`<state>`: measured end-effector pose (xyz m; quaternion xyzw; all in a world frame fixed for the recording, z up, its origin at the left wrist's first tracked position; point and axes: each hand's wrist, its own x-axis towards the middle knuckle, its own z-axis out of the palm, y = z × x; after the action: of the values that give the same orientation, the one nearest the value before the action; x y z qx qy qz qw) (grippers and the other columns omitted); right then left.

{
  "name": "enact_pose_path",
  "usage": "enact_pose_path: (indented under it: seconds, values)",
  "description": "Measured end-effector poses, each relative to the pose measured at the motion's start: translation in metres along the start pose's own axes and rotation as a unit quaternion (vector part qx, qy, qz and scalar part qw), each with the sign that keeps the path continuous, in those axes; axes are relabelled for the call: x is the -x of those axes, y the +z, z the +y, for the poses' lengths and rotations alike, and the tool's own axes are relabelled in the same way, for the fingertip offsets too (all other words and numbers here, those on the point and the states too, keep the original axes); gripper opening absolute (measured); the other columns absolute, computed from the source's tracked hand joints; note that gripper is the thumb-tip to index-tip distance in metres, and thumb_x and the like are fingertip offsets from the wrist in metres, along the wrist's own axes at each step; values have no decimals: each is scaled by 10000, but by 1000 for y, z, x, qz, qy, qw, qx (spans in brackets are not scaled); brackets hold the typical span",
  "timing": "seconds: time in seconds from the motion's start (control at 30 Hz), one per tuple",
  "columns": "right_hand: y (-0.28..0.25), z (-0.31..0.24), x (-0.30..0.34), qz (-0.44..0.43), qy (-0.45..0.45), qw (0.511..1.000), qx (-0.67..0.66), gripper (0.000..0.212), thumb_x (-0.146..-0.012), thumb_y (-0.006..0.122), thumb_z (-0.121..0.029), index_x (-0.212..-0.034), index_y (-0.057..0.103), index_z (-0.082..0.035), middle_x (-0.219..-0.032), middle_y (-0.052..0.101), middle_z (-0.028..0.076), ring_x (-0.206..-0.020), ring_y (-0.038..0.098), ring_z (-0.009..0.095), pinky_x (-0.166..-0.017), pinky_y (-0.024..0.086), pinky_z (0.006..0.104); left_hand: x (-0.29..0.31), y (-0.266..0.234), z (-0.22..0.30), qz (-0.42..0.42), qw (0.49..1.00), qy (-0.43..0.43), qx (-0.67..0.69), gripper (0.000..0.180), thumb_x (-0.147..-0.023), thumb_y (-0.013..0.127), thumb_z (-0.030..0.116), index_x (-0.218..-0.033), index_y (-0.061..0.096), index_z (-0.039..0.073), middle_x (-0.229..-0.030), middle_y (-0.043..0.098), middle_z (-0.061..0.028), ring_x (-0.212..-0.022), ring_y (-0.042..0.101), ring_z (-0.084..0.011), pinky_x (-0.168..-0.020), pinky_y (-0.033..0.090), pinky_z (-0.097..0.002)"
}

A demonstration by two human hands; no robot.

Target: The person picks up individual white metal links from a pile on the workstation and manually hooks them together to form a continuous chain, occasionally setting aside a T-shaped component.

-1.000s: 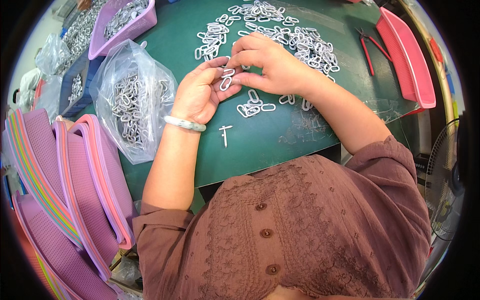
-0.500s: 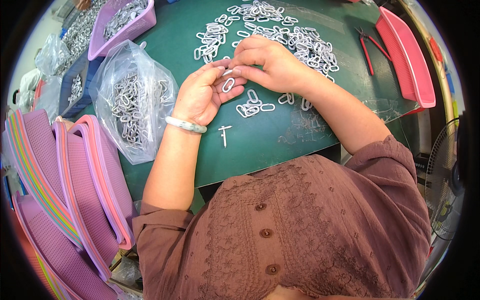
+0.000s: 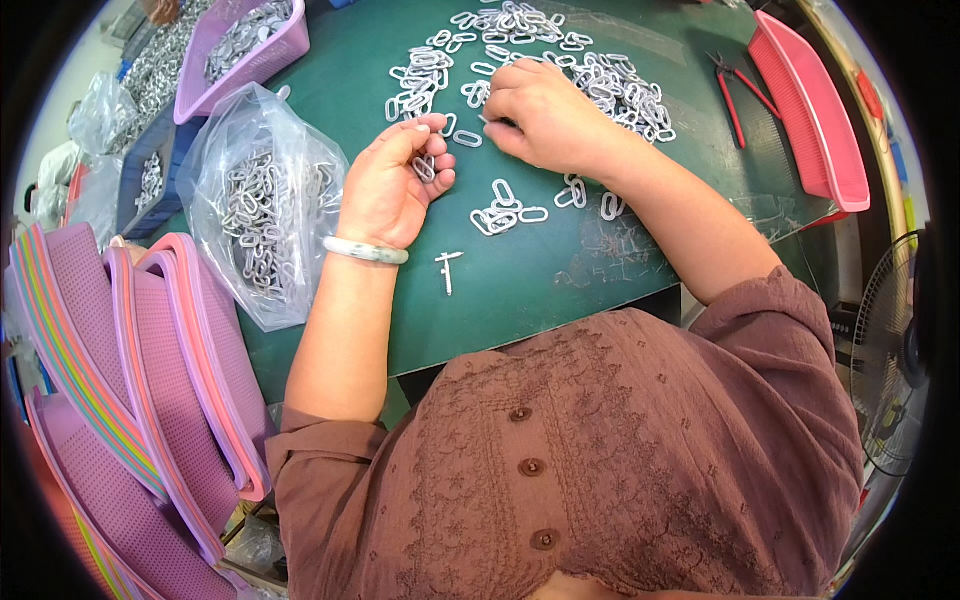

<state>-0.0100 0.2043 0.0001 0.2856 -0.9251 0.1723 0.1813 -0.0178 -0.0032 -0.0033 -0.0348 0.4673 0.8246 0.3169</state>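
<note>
My left hand (image 3: 390, 185) is palm up with its fingers curled round an oval metal link (image 3: 425, 168). Over the green table my right hand (image 3: 545, 115) is closed in a pinch beside a pile of loose oval links (image 3: 625, 95). A small light edge shows at its fingertips, but I cannot make out what it is. Between the hands a single link (image 3: 467, 139) lies flat. Nearer me sits a small cluster of links (image 3: 497, 220), and left of it a small metal T-shaped tool (image 3: 448, 272).
A clear plastic bag of links (image 3: 262, 215) stands left of my left forearm. Stacked purple baskets (image 3: 190, 370) fill the lower left. At the right are red-handled pliers (image 3: 738, 110) and a pink basket (image 3: 812, 120). A purple basket of metal pieces (image 3: 290, 45) is at the far left.
My hands have parted. The left drew back a little to the left with its link, and the right moved slightly up toward the pile.
</note>
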Motion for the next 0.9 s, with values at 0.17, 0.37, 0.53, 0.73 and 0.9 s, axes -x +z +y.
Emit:
enact_pose_path:
  seconds: [0.17,0.37,0.53,0.73,0.9]
  values:
    - [-9,-3,-3,-73,227,920,-311,137,-798,574,-118,-783,616,12,-706,560,27,-663,503,94,-607,412,242,5,13,0,5,1000,-3,-25,205,-873,475,120,-1019,539,-9,-823,589,-66,-737,569,-154,-652,482,-263]
    - [-14,-14,-5,-116,293,847,-428,170,-823,575,-147,-807,619,16,-696,575,5,-664,483,49,-596,399,215,3,12,-4,-34,998,-20,-44,160,-881,497,142,-956,549,11,-853,610,-95,-737,590,-168,-638,487,-257]
    - [-17,-9,-5,-101,267,882,-375,156,-814,586,-157,-825,618,-5,-696,572,10,-667,499,78,-615,412,237,3,11,-5,-26,998,-12,-49,117,-866,513,125,-907,555,23,-865,613,-114,-735,596,-183,-635,494,-261]
    - [-18,4,6,-61,89,994,-31,142,-700,634,-175,-731,607,-38,-798,582,107,-827,550,291,-739,443,378,3,11,-4,-25,999,10,25,99,-831,497,76,-885,539,4,-894,604,-167,-817,607,-244,-719,515,-328]
    - [-13,6,4,-66,83,994,-13,113,-680,614,-141,-719,608,-36,-786,583,100,-818,551,282,-735,447,376,3,11,-2,-26,998,22,57,105,-815,462,45,-885,524,-3,-868,596,-160,-786,603,-243,-711,516,-346]
